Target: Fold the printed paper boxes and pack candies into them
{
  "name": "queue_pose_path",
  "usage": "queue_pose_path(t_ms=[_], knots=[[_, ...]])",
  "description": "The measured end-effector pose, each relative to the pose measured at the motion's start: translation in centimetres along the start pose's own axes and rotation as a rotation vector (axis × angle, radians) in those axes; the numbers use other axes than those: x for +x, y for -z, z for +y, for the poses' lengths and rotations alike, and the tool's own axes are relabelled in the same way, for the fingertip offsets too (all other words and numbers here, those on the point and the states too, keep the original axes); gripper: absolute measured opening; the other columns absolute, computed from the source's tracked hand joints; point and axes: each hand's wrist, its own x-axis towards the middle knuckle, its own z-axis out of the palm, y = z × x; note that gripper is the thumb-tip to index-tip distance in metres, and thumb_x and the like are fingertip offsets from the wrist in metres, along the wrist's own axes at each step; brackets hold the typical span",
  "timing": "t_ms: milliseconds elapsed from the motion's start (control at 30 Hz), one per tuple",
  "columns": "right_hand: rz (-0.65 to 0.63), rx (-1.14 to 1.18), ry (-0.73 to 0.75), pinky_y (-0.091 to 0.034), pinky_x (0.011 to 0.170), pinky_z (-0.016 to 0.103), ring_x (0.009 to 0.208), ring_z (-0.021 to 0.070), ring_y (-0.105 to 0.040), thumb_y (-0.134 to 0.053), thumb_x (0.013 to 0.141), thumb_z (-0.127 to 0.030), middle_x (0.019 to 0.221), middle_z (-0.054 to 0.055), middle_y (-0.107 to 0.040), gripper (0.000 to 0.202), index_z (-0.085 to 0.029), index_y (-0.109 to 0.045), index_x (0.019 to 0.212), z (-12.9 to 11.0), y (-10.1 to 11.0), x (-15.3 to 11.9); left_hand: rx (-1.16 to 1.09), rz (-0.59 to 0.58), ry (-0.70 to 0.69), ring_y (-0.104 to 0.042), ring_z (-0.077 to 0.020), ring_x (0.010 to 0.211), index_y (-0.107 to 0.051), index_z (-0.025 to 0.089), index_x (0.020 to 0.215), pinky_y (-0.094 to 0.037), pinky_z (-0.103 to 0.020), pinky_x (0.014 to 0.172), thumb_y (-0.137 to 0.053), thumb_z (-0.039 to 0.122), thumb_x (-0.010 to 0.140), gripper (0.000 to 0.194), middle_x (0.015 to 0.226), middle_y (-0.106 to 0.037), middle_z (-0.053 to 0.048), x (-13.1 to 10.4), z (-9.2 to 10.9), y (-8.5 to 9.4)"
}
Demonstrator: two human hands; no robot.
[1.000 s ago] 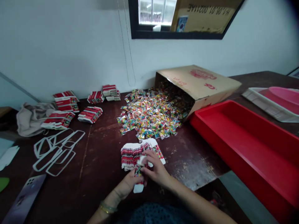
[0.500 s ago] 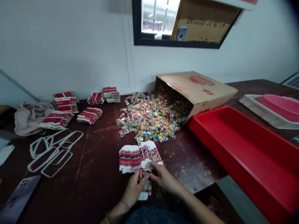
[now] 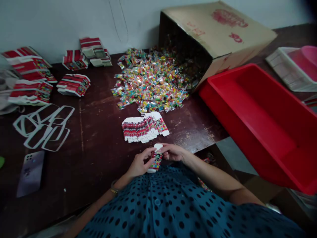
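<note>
Close to my body, a small printed candy box with white end flaps is held between both hands. My left hand grips its left side with thumb and fingers. My right hand pinches it near the upper flap, from the right. Just beyond my hands, a fanned row of flat red-and-white cartons lies on the dark table. Behind that row spreads a heap of small clear candy packets, spilling from a cardboard box tipped on its side.
A deep red tray stands at the right, with a white basket beyond it. Bundles of cartons sit at the left, near white loop bands and a phone.
The camera has tilted down, showing more of my shirt. The small box has come away from the carton row toward my body, still in both hands.
</note>
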Motion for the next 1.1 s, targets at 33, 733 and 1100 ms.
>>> queue_pose_path(t_ms=[33,733,1100], knots=[[-0.002,-0.061,-0.019,-0.039,0.040,0.009,0.040,0.0004,-0.043,-0.078,0.060,-0.012,0.061,-0.007,-0.057,0.034,-0.015,-0.059,0.087,-0.1,-0.1,0.1,0.020,-0.014,0.002,-0.063,-0.0168,0.076,-0.061,0.020,0.114,-0.048,-0.028,0.077,-0.065,0.033,0.077,0.039,0.084,-0.068,-0.002,-0.1,0.0,0.1],[0.274,-0.962,0.663,-0.048,0.071,0.026,0.074,0.0143,-0.062,-0.067,0.080,-0.037,0.079,0.004,-0.068,0.023,-0.016,-0.075,0.083,1.1,-1.2,1.7,-0.457,0.011,0.241,-0.056,-0.0246,0.116,-0.048,0.016,0.134,-0.039,-0.040,0.102,-0.074,0.027,0.068,0.071,0.123,-0.064,-0.012,0.3,-2.0,0.0],[0.191,-1.127,0.732,-0.048,0.075,0.028,0.080,0.0153,-0.063,-0.064,0.084,-0.035,0.085,0.005,-0.068,0.021,-0.017,-0.074,0.090,0.8,-2.1,0.7,-0.481,-0.060,0.192,-0.054,-0.0268,0.120,-0.051,0.016,0.133,-0.037,-0.041,0.105,-0.075,0.025,0.070,0.068,0.130,-0.059,-0.014,0.1,-2.1,0.8]])
